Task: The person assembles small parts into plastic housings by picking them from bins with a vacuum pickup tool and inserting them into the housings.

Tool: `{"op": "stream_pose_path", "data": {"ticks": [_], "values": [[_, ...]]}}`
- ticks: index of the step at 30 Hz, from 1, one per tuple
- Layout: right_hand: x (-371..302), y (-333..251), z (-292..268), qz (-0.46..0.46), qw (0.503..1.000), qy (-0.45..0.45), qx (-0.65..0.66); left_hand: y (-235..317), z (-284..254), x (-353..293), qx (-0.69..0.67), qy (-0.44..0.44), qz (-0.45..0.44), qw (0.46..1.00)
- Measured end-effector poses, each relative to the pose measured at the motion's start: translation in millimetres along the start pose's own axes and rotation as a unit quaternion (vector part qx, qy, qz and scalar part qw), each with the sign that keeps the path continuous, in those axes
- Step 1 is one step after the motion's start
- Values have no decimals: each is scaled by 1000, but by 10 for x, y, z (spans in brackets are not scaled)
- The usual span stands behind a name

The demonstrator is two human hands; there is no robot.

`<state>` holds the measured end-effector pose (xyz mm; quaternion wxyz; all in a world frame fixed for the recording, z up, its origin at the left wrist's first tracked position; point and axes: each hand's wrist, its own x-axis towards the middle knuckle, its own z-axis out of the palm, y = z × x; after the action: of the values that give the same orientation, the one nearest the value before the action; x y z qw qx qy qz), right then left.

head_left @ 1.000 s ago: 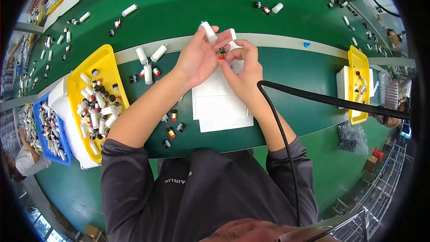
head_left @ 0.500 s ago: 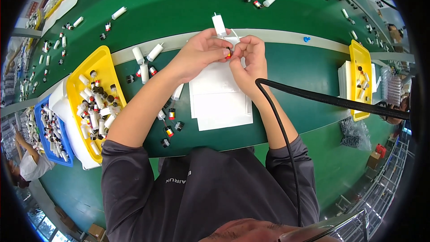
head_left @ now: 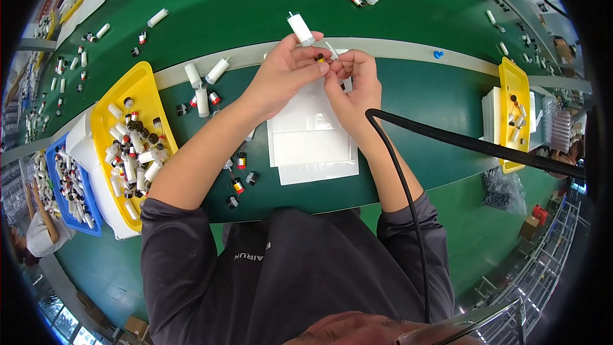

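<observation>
At the far end of the white rectangular paper sheets (head_left: 313, 147), the left hand (head_left: 281, 80) grips a white plastic-looking cylinder (head_left: 300, 30) and small yellow-and-black cylindrical part (head_left: 321, 59) for apparent fingertip adjustment, next calling for steadiness beside the right hand (head_left: 359, 80), whose pinch contents are unclear.

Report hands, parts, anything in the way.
Left hand holds white cylinder, small yellow piece. Right hand close beside, grip unclear. Black cable crosses before right forearm.
</observation>
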<state>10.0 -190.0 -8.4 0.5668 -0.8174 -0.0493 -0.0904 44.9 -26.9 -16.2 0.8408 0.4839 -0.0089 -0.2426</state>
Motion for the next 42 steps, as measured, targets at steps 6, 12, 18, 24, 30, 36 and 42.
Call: {"op": "stream_pose_path", "data": {"ticks": [6, 12, 18, 24, 30, 36, 42], "values": [[35, 33, -92, -25, 998, -32, 40, 18, -11, 14, 13, -7, 17, 1000], [178, -136, -322, 171, 943, -144, 246, 50, -49, 11, 66, -44, 32, 996], [258, 6, -430, 253, 908, -203, 264, 18, -36, 32, 109, -69, 41, 991], [279, -67, -425, 220, 939, -203, 171, 0, -35, 53, 118, -78, 48, 989], [258, -33, -374, 195, 959, -152, 140, 26, 4, 50, 116, -87, 54, 988], [214, -97, -307, 186, 965, -125, 138, 62, 4, 55, 130, -84, 57, 986], [170, -48, -228, 180, 966, -76, 167, 69, 15, 66, 74, -82, 66, 992]]}}
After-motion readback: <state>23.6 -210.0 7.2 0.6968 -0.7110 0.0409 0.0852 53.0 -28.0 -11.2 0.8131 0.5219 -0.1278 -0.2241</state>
